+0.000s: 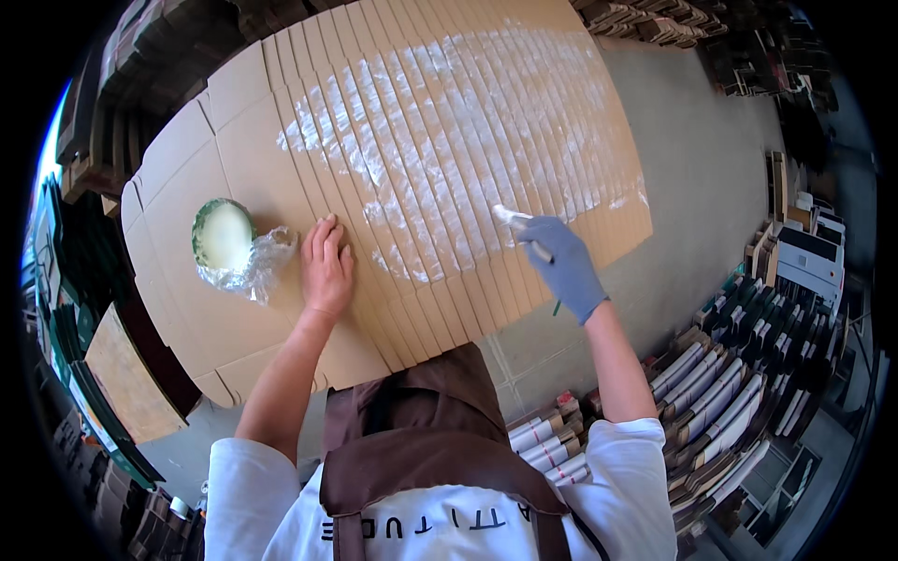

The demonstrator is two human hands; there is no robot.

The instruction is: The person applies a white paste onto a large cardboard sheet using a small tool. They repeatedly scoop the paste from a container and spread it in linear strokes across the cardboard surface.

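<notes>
A row of overlapping flat cardboard sheets (267, 178) is spread like a fan in front of me. White paste (449, 140) coats their exposed strips in uneven streaks, thickest around the middle. My right hand (566, 266), in a grey-blue glove, grips a brush (510, 216) whose pale head touches the pasted strips. Bare and flat, my left hand (327, 266) rests on the uncoated cardboard with its fingers stretched out. Just left of it stands a round green-rimmed bowl (199, 234) holding creamy white paste. Crumpled clear plastic wrap (265, 266) hangs over the bowl's near right side.
Bundles of stacked cardboard (706, 388) stand at the lower right, and a white-and-grey machine (810, 262) is beyond them. Dark stacks (159, 56) rise at the upper left. A leaning tan board (131, 379) is close to the left edge. Grey floor (697, 150) shows to the right.
</notes>
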